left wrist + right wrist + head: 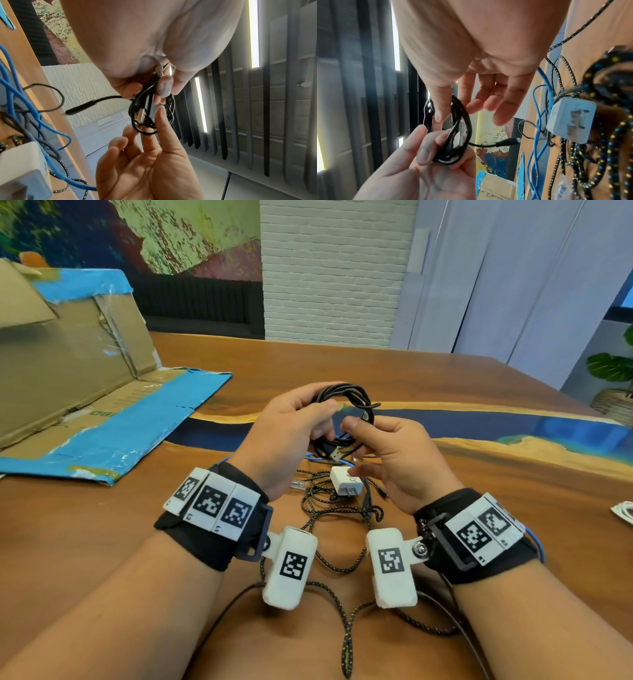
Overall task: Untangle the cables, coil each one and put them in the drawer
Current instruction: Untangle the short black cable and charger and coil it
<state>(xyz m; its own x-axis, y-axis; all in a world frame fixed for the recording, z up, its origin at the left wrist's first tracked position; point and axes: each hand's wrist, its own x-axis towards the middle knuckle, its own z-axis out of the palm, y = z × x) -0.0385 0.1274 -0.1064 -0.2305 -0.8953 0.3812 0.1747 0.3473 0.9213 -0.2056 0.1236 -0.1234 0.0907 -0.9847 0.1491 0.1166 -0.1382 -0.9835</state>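
Note:
A black cable coil (346, 395) hangs in the air above the table. My left hand (322, 419) grips it, thumb and fingers curled round the bundled loops (147, 112). My right hand (356, 440) is beside it with loosely straight fingers; its thumb (437, 112) sits between the loops (460, 121). The coil's loose end with its plug (506, 142) sticks out sideways. Below the hands lie a white charger (346, 481), a black braided cable with yellow flecks (329, 508) and a blue cable (315, 457), tangled together. No drawer is in view.
An opened cardboard box with blue tape (68, 371) lies at the back left of the wooden table (513, 508). A white cable (625, 510) shows at the right edge. The braided cable trails toward me between my forearms.

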